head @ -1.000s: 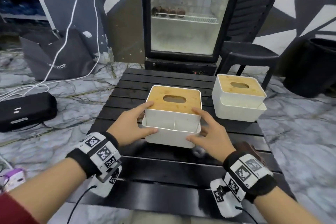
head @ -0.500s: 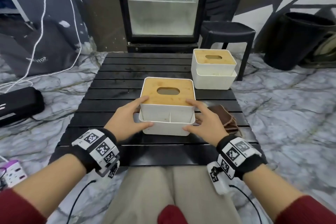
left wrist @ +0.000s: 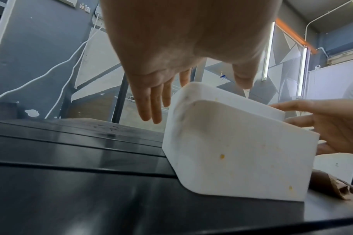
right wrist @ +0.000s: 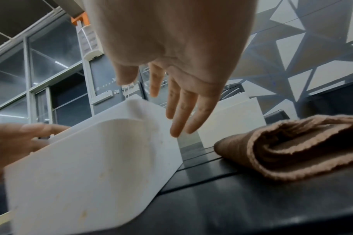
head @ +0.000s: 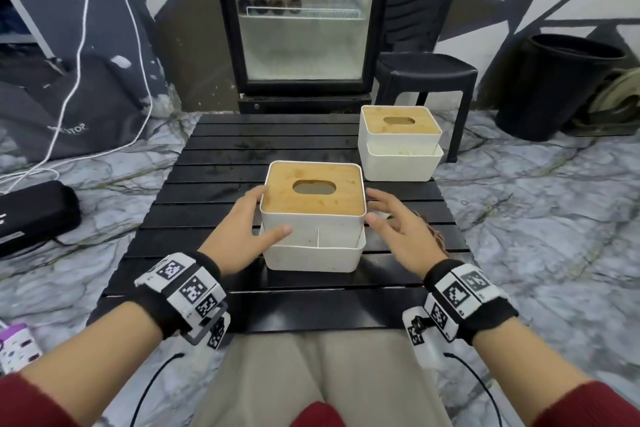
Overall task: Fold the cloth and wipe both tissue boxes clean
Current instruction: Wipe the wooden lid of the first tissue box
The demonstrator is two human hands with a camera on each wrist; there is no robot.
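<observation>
Left hand (head: 242, 229) sits flat-ish against the left side of the near tissue box (head: 313, 215), fingers straight, thumb laid across the front wall, so more touching than gripping. Right hand (head: 398, 232) is spread open just off the box's right side, fingers relaxed, holding nothing; can't really tell if any fingertip touches it. Brown cloth (right wrist: 292, 146) lies folded on the table right under and beyond that right hand, beside the box. Second tissue box (head: 400, 142) is further out past the right hand's fingertips. Both boxes stand on a black slatted table (head: 214, 170). Beyond the fingers there's a glass-door fridge (head: 301, 17), a black stool (head: 426, 80), and marble-look floor (head: 540, 218) all around.
</observation>
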